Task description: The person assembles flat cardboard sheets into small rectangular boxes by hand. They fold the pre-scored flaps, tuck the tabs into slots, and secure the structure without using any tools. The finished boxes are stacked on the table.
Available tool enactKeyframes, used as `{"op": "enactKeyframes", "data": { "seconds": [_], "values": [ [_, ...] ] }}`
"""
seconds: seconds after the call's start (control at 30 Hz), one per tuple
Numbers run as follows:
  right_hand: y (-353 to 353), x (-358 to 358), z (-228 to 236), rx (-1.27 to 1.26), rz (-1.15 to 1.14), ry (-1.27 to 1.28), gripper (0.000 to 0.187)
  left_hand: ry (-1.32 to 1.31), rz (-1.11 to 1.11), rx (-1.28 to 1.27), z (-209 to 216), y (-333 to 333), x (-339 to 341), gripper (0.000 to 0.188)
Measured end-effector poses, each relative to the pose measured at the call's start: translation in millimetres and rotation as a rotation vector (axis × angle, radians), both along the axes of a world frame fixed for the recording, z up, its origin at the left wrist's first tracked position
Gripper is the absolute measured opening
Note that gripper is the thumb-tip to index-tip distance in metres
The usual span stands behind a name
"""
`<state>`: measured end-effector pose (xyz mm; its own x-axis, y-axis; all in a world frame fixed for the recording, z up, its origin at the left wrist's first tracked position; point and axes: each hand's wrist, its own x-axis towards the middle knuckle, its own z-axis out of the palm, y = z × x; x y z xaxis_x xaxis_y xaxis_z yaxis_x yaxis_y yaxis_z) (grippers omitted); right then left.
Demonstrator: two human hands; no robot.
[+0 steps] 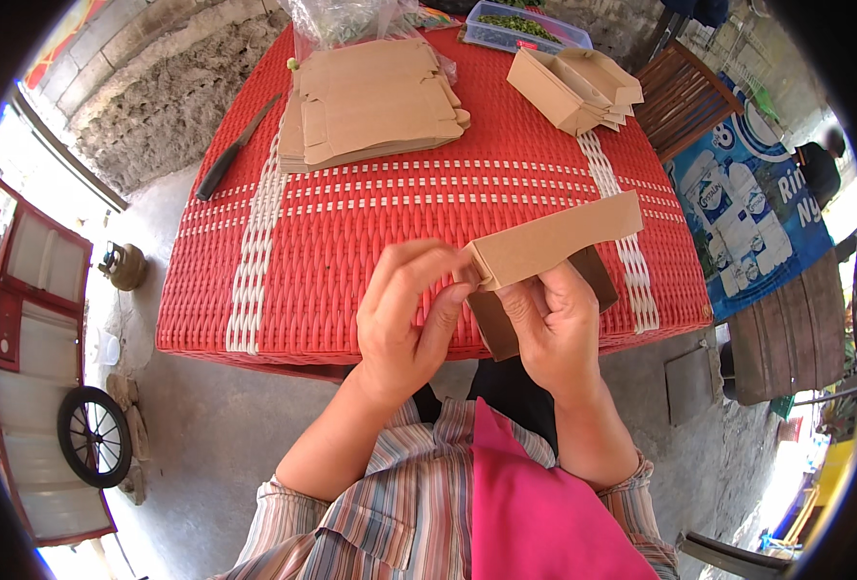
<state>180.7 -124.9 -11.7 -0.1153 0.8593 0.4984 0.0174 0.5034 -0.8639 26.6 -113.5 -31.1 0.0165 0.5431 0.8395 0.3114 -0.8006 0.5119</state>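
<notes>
Between my hands, over the near edge of the red woven table [371, 232], a brown cardboard box [556, 237] is held up, partly folded. My left hand [404, 314] pinches its left end, thumb and fingers at the corner flap. From below, my right hand [554, 324] grips the box's near side, its thumb against the cardboard and its other fingers partly hidden behind. A darker inner panel shows beneath my right hand. Farther back lies a stack of flat cardboard blanks [375, 101]. Several folded boxes [573, 87] sit together at the far right of the table.
A knife [238, 150] with a black handle lies near the table's left edge. Behind the blanks is a clear plastic bag [337, 21] with greens inside. A clear plastic tub [525, 27] of chopped greens stands at the back. A wooden chair [685, 97] adjoins the right side.
</notes>
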Motion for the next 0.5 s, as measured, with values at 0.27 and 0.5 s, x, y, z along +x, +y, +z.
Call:
{"op": "enactKeyframes", "data": {
  "seconds": [0.27, 0.5],
  "values": [
    [1, 6, 8, 0.01, -0.034, -0.242, 0.019, -0.017, -0.154, -0.135, -12, 4, 0, 0.054],
    [5, 12, 4, -0.232, 0.118, -0.024, 0.022, -0.157, -0.277, -0.223, -14, 5, 2, 0.047]
  ]
}}
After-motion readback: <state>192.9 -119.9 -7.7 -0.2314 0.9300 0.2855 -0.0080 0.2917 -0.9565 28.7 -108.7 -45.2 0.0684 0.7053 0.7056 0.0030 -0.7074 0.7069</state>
